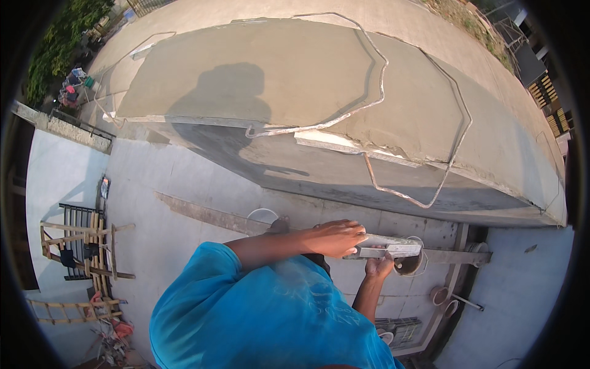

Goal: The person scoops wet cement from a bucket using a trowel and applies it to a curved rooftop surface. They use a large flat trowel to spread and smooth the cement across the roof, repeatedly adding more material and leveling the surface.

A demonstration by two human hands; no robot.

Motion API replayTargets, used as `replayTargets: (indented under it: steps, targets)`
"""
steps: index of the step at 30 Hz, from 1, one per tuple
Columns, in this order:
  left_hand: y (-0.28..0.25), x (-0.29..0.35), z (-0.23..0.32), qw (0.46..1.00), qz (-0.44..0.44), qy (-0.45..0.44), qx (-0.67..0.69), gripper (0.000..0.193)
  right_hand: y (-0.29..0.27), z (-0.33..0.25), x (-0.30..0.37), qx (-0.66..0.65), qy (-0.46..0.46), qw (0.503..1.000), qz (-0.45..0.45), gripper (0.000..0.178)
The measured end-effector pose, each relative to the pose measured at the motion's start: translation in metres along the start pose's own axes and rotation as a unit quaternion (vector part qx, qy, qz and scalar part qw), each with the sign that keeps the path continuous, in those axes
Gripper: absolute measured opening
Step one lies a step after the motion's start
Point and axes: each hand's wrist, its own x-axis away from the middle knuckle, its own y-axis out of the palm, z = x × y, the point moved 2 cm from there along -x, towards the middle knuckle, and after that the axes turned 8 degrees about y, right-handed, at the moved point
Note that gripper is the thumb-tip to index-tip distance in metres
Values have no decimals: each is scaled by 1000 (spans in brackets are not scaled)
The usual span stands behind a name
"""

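Observation:
My left hand [342, 238] reaches across in front of my chest with its fingers curled down. What lies under those fingers is hidden. Just beyond them, a grey, cement-stained flat piece [396, 240] extends to the right. My right hand [380, 265] comes up from below, closed on a light grey flat tool [391, 251] whose exact kind is not clear. Right beside that hand is a bucket [410, 264] with a thin wire handle and a dark inside. Both hands are above a long plank [206, 212], well below the plastered slab [307, 67].
Bent metal rods [384, 74] stick out over the slab's edge, one looping down [424, 203]. Pale strips [332, 141] lie along that edge. Wooden frames [92, 246] and a bamboo ladder [77, 312] stand at left. More buckets [440, 295] are at lower right.

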Motion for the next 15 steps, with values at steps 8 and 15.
replayTargets:
  steps: [8, 15]
  targets:
    - [48, -2, -56, 999, -23, -25, -34, 41, 50, 102, 44, 6, 55, 995, -79, 32]
    - [52, -22, -88, 976, -160, -132, 64, 48, 26, 147, 18, -72, 64, 995, -38, 16]
